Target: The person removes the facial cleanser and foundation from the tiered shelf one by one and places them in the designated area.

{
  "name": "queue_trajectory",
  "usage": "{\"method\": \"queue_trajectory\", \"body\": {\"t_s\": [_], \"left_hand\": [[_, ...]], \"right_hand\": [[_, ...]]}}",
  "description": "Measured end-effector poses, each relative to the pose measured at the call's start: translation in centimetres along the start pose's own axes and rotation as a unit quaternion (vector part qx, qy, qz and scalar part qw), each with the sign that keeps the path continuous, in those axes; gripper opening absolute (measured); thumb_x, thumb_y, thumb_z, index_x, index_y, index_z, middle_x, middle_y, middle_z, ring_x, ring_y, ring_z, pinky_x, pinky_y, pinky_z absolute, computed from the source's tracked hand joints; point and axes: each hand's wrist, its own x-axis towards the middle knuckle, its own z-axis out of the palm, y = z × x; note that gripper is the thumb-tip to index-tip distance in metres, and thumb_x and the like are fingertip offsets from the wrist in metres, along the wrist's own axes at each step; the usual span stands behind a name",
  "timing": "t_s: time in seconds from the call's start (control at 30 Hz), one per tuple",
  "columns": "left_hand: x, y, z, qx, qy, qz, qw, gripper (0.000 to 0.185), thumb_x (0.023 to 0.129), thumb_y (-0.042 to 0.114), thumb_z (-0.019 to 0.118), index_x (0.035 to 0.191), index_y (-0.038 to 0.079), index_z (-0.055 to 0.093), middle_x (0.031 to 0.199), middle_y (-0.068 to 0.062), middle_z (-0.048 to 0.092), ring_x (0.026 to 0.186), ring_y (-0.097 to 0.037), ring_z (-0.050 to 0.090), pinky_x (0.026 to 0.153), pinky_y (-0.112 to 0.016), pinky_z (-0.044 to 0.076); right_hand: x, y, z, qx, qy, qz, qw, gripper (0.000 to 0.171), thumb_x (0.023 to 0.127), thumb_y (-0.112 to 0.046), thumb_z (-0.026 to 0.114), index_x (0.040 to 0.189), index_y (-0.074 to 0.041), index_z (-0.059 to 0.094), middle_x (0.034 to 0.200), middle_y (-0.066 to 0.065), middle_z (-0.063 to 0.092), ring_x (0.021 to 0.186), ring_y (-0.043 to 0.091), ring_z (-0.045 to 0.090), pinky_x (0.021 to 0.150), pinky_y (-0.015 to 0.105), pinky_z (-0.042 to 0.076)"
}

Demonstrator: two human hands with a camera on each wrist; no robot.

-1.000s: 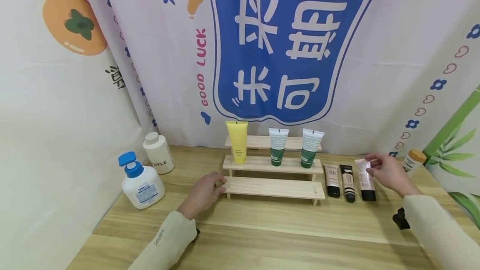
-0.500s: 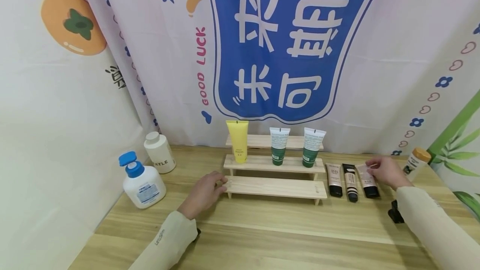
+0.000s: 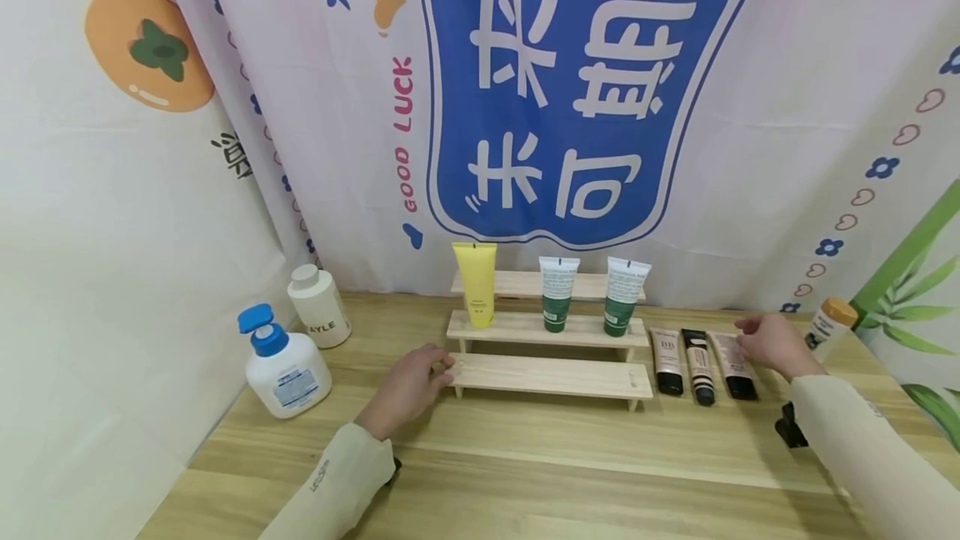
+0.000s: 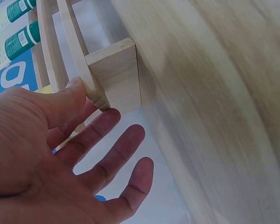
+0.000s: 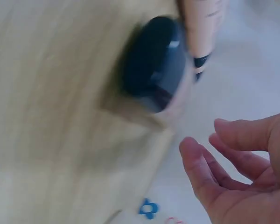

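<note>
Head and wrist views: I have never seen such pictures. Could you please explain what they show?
There is no machine, only a person working with bare hands. The head picture comes from a camera on the head; each wrist picture, from that wrist. On the wooden table stands a three-step rack; its middle step carries a yellow tube and two green-and-white tubes. Three tubes lie to its right, with bottles at both sides. The left hand pinches the end of the front step. The right hand is at the rightmost lying tube; I see nothing between its fingertips.
</note>
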Motion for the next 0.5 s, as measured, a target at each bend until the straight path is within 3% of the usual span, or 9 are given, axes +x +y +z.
{"method": "queue_trajectory", "body": {"t_s": [0.13, 0.27, 0.37, 0.5], "left_hand": [[0.0, 0.0, 0.0, 0.001, -0.001, -0.001, 1.0000, 0.016, 0.089, 0.014, 0.068, 0.104, 0.010, 0.066, 0.109, -0.005, 0.062, 0.104, -0.025, 0.057, 0.087, -0.042, 0.046], [0.0, -0.1, 0.0, -0.002, 0.000, 0.002, 1.0000, 0.015, 0.088, 0.013, 0.068, 0.103, 0.009, 0.066, 0.108, -0.006, 0.062, 0.103, -0.026, 0.057, 0.086, -0.042, 0.046], [0.0, -0.2, 0.0, -0.006, 0.001, 0.003, 1.0000, 0.014, 0.088, 0.012, 0.068, 0.102, 0.009, 0.065, 0.107, -0.006, 0.062, 0.102, -0.026, 0.057, 0.084, -0.042, 0.046], [0.0, -0.1, 0.0, -0.006, -0.001, 0.003, 1.0000, 0.014, 0.089, 0.013, 0.067, 0.102, 0.010, 0.065, 0.107, -0.005, 0.062, 0.101, -0.025, 0.058, 0.084, -0.041, 0.047]], "right_hand": [[-0.9, -2.3, -0.1, 0.009, 0.067, -0.066, 0.995, 0.037, 0.095, -0.012, 0.054, 0.123, 0.012, 0.051, 0.113, 0.033, 0.053, 0.098, 0.046, 0.053, 0.076, 0.054, 0.047], [-2.2, -5.3, 0.1, 0.043, 0.160, -0.156, 0.974, 0.035, 0.098, -0.020, 0.053, 0.122, 0.005, 0.053, 0.109, 0.023, 0.058, 0.095, 0.037, 0.057, 0.077, 0.049, 0.049], [-2.8, -7.4, 0.5, 0.081, 0.222, -0.233, 0.943, 0.030, 0.095, -0.019, 0.059, 0.118, 0.000, 0.056, 0.108, 0.015, 0.059, 0.093, 0.029, 0.058, 0.076, 0.030, 0.051], [-3.5, -9.6, 1.3, 0.107, 0.287, -0.351, 0.885, 0.027, 0.085, -0.006, 0.070, 0.110, -0.001, 0.061, 0.105, 0.011, 0.062, 0.087, 0.022, 0.060, 0.073, 0.013, 0.046]]}}
